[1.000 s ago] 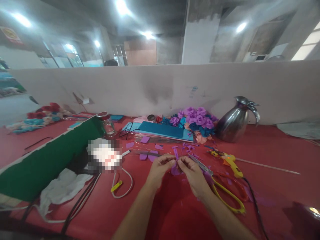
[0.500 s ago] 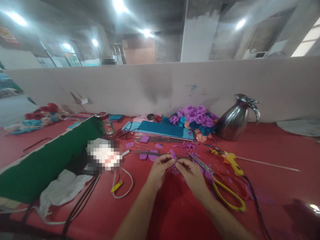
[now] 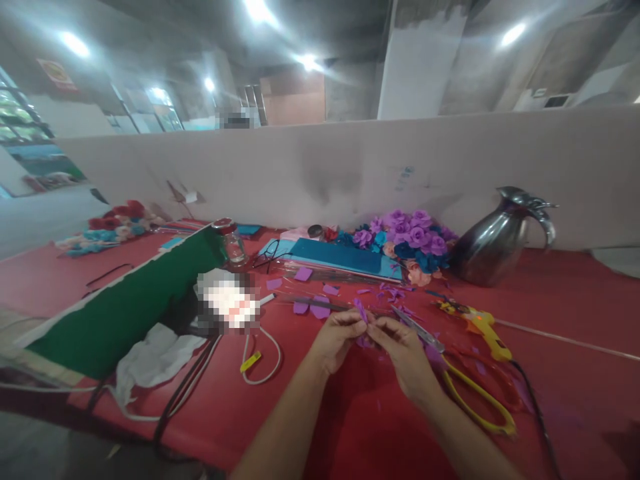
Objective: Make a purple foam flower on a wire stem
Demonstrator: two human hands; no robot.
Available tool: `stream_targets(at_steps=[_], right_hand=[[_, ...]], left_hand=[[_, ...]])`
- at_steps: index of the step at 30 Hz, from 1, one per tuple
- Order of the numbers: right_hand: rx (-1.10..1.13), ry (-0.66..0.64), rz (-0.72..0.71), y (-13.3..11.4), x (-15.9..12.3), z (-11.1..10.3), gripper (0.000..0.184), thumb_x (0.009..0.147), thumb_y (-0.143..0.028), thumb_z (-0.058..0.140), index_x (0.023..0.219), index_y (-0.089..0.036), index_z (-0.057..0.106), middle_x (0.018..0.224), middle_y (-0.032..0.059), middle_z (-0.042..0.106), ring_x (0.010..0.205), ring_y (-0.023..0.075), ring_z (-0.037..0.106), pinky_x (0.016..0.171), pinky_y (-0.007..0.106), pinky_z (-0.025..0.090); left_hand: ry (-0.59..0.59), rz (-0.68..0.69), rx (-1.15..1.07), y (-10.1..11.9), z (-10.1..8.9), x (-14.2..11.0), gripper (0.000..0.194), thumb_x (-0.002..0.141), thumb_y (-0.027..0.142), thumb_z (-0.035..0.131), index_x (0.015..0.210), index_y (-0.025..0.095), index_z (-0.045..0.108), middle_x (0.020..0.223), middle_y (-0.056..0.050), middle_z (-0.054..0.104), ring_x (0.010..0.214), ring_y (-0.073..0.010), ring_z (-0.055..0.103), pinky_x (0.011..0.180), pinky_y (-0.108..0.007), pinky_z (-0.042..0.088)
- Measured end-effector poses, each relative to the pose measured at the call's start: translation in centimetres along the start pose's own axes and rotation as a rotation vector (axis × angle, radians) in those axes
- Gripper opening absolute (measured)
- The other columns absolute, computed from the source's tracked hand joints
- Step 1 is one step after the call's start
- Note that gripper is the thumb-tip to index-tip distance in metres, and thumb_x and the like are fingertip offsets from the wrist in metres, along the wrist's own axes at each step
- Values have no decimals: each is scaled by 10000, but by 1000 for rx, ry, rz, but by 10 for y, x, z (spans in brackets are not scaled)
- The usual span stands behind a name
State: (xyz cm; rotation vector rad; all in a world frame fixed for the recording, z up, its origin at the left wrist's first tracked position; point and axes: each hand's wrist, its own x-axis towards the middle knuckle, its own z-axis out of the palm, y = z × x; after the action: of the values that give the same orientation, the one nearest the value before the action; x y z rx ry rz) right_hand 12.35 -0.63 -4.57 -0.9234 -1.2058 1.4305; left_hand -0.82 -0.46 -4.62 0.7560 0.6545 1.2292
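Between my fingertips is a small purple paper petal (image 3: 361,309), upright over the red table (image 3: 345,420). My left hand (image 3: 340,337) pinches it from the left, thumb against fingers. From the other side my right hand (image 3: 397,343) closes on the same piece, its fingertips meeting the left ones. Fingers hide most of the petal's lower part. Just beyond the hands lie loose purple paper pieces (image 3: 321,307) and narrow purple scraps (image 3: 393,293). Large scissors (image 3: 473,400) with yellow and red handles rest right of my right hand, blades pointing away from me.
A yellow glue gun (image 3: 493,333) with a black cord lies at right, near a metal jug (image 3: 493,240). Purple paper flowers (image 3: 415,230) are heaped behind blue sheets (image 3: 330,257). At left stand a green panel (image 3: 125,307), a glass jar (image 3: 233,247) and white cables (image 3: 280,363).
The view has turned a little to the left, so everything appears shifted right. Both hands keep their pinch on the purple petal, with hardly any movement of the fingers.
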Motion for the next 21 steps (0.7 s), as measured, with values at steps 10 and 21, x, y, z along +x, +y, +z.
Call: stream_targets(at_steps=[10, 21], right_hand=[[-420, -161, -86, 13, -4, 0, 362, 837, -489, 564, 640, -200, 656, 620, 19, 644, 611, 186, 577, 602, 293, 409], [-183, 140, -117, -16, 25, -3, 282, 687, -407, 708, 883, -208, 665, 846, 46, 703, 802, 218, 634, 715, 323, 478]], left_hand=[[180, 8, -154, 5, -5, 4, 360, 579, 367, 842, 724, 159, 586, 627, 20, 569, 534, -89, 512, 473, -193, 384], [229, 155, 194, -5, -8, 10, 280, 691, 410, 751, 740, 146, 672, 640, 20, 529, 599, -85, 410, 596, -208, 338]])
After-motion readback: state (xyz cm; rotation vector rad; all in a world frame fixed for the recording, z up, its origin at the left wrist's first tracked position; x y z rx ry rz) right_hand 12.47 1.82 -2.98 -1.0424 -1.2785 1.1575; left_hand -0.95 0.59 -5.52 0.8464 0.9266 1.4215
